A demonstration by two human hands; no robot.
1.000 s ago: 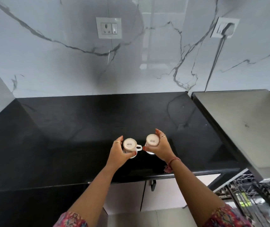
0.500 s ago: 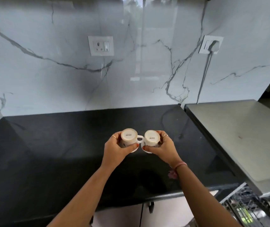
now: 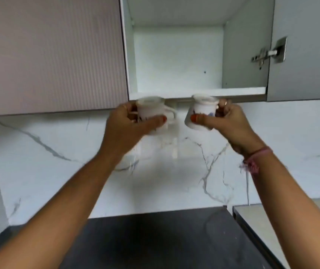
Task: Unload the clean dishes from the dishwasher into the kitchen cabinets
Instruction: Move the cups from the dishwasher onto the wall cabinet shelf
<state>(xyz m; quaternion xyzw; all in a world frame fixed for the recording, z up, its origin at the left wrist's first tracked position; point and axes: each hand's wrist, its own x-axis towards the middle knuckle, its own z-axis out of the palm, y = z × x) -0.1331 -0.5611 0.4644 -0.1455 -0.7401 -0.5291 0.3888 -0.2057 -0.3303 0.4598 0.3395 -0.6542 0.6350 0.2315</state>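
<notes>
My left hand (image 3: 128, 131) grips a small white cup (image 3: 151, 109) held upside down, its handle pointing right. A second white cup (image 3: 201, 111), also bottom up and slightly tilted, is held in my right hand (image 3: 230, 123). Both cups hang just below the front lip of an open upper cabinet (image 3: 197, 93), whose white shelf shows nothing on it. The two cups are a short gap apart and blurred by motion.
The cabinet's grey door (image 3: 306, 49) stands swung open at the right, hinge visible. A closed ribbed cabinet door (image 3: 52, 55) is at the left. Below lie the black countertop (image 3: 155, 241), the marble backsplash (image 3: 48, 171) and the grey dishwasher top (image 3: 260, 220).
Both hands have lifted the cups from above the countertop to the cabinet's lower edge and moved apart. My view has tilted up, bringing the open cabinet into sight.
</notes>
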